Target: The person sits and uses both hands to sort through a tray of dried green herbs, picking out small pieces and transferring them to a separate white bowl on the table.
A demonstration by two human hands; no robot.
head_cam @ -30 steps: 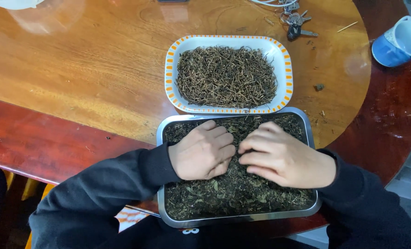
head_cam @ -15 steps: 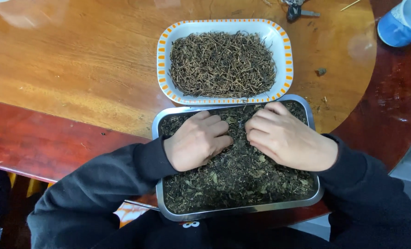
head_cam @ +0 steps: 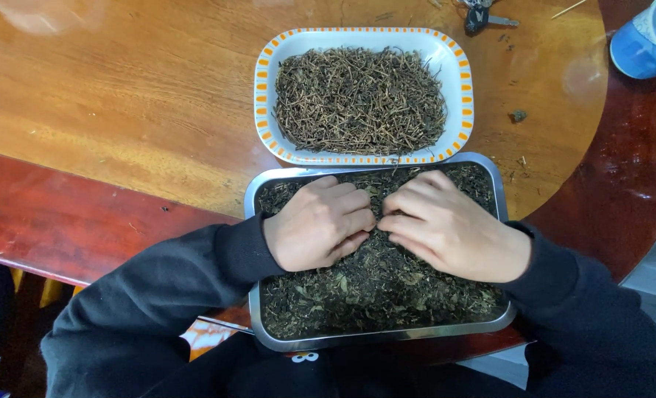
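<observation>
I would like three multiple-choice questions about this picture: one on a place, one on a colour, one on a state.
1. Where is the white dish relative to the metal tray?
A. beyond it
B. left of it
C. inside it

2. What colour are the marks on the dish rim?
A. green
B. orange
C. black

3. How are the left hand and right hand?
A. lifted above the tray
B. flat on the table
C. resting on the dried leaves, fingers curled

Key: 1 A, the dish lies farther from the person; 2 B, orange dashes ring it; 3 C, both hands press the leaves.
</observation>
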